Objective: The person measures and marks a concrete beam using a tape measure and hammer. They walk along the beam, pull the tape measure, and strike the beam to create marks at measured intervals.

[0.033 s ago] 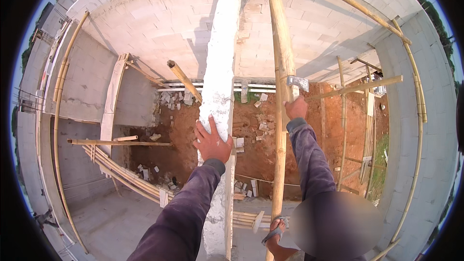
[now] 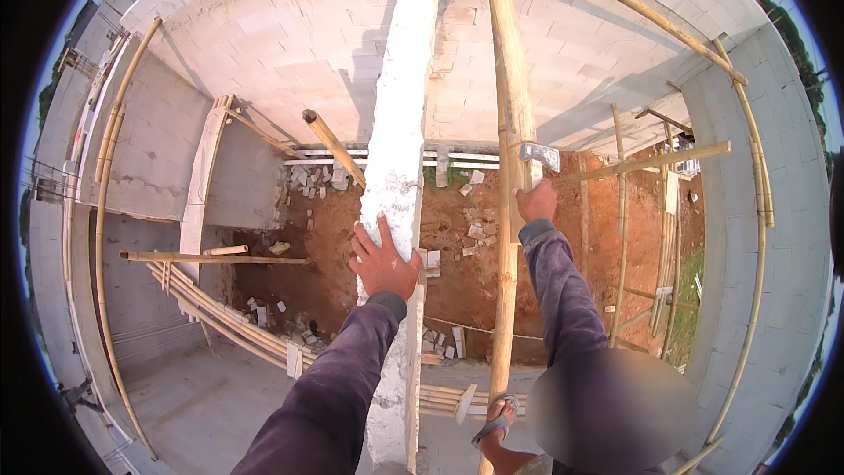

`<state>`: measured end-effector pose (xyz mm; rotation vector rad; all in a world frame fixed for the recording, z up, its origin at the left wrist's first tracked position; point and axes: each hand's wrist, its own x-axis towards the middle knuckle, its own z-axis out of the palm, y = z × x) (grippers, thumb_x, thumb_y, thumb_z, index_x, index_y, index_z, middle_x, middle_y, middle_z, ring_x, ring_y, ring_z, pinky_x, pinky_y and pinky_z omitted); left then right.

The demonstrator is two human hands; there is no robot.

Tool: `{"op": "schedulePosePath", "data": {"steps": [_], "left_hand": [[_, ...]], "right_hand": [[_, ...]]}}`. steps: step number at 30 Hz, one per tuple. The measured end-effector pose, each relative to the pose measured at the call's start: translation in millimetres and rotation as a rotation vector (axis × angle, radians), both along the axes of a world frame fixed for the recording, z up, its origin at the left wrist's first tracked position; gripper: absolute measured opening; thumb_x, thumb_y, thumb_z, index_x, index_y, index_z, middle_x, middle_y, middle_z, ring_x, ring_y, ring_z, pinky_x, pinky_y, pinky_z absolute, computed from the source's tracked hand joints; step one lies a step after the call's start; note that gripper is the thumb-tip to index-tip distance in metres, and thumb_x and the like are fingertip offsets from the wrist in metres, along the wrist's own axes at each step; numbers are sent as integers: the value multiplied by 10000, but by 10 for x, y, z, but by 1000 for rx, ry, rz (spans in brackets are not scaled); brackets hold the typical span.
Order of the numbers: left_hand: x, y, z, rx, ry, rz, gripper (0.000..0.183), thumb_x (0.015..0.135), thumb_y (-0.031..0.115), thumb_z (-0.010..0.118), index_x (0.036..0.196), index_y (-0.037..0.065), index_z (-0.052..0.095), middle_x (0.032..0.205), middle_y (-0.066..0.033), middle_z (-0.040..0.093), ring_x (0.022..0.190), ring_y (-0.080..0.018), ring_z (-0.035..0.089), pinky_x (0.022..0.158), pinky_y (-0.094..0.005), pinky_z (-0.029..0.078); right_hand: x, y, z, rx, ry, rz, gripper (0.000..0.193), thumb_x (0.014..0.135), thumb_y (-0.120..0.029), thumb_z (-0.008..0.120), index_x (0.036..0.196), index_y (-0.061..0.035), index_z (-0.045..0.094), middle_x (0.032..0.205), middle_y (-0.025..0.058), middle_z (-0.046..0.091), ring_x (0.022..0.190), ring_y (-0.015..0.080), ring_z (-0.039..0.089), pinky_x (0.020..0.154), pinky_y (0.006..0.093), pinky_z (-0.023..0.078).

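Note:
My left hand (image 2: 384,266) lies with fingers spread on the rough white top of a narrow concrete beam (image 2: 393,180), which runs away from me. To its right, my right hand (image 2: 535,201) is closed around the handle of a hammer (image 2: 539,156). The hammer's broad grey metal head sits beyond my fist, over a thick bamboo pole (image 2: 507,290). Whether the head touches the pole, I cannot tell. My foot (image 2: 498,422) in a grey sandal is on the near part of that pole.
Far below is reddish soil (image 2: 457,295) with broken blocks. A pale block wall (image 2: 290,44) stands ahead, with another wall (image 2: 774,237) at right. Bundled bamboo (image 2: 237,321) lies lower left; a cut bamboo end (image 2: 321,132) rises left of the beam. A blurred oval covers the lower right.

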<state>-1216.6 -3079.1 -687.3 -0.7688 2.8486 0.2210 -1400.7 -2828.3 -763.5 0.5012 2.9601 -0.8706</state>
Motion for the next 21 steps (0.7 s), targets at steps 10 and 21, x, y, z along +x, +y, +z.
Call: {"op": "schedulePosePath", "data": {"steps": [10, 21], "left_hand": [[-188, -28, 31, 6, -39, 14, 949, 795, 444, 670, 1565, 143, 204, 1540, -287, 191, 1386, -453, 269, 993, -595, 331], [-267, -82, 31, 40, -110, -13, 987, 799, 447, 672, 1573, 119, 154, 1535, -332, 152, 1384, -493, 239, 977, -624, 306]], "right_hand": [[-147, 26, -2, -11, -59, -98, 659, 666, -331, 893, 1048, 102, 576, 957, 307, 674, 924, 462, 668, 814, 492, 527], [-196, -13, 47, 5, -155, -119, 606, 678, -309, 888, 1042, 60, 575, 979, 310, 667, 971, 479, 650, 843, 493, 518]]}}
